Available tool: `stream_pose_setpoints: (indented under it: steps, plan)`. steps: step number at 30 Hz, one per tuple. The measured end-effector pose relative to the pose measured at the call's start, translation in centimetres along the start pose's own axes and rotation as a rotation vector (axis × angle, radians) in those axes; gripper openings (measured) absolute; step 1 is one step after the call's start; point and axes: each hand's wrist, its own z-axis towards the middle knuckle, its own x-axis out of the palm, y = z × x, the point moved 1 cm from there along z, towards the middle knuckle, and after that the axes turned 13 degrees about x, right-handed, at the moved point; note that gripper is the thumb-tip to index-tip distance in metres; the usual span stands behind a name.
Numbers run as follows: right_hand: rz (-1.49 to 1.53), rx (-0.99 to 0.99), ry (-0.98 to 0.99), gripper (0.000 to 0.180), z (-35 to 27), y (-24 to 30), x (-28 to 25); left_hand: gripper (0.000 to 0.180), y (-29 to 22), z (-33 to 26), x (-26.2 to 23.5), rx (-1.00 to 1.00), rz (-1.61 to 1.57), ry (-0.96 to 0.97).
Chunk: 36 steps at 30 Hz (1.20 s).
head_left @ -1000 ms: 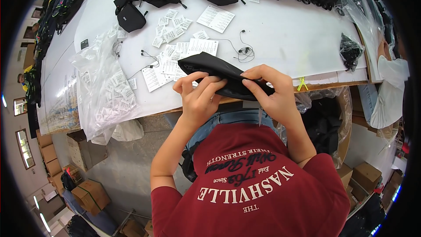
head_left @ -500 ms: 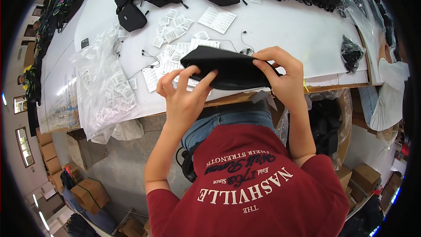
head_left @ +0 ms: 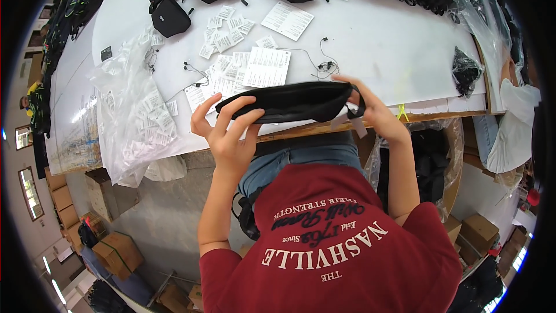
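Note:
I hold a black fabric pouch above the front edge of the table, its long opening facing up and gaping. My left hand grips its left end, with fingers over the rim and partly inside the opening. At the right end my right hand has hold of the pouch by its corner, where a short black loop shows. A pale tag hangs below that corner. Behind the pouch lie a white printed sheet and several small white labels.
On the white table, black bags are piled at the back. A clear plastic bag of labels drapes over the left front edge. Thin black cords lie mid-table. A wrapped black bundle sits right; an open carton stands beneath.
The pouch has come lower and nearer, its opening tipped upward. My left hand has shifted left along it, and my right hand has moved down at the right end, uncovering the printed sheet.

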Motion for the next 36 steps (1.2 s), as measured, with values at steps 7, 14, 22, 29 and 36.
stream_pose_setpoints:
  steps: [7, 14, 22, 29, 36]
  plan:
    - [-0.073, 0.322, 0.159, 0.054, -0.4, -1.9, -0.6, 0.022, 0.5, -0.3, 0.1, -0.159, -0.145, 0.068]
    - [-0.226, 0.179, -0.100, 0.039, -1.6, 2.3, -2.7, 0.016, 1.7, -2.0, -2.6, -0.350, -0.147, 0.171]
    - [0.192, -0.049, -0.470, 0.009, -0.5, 1.2, -6.3, 0.012, -0.2, -3.7, -2.8, -0.404, -0.330, 0.377]
    - [1.364, 0.203, -0.135, 0.025, 3.6, -4.0, 1.7, 0.014, -2.1, -4.0, -2.6, -0.387, -0.549, 0.572]
    - [1.084, 0.329, -0.199, 0.033, 4.1, -4.6, 2.8, 0.014, -1.9, -4.2, -2.5, -0.371, -0.643, 0.635]
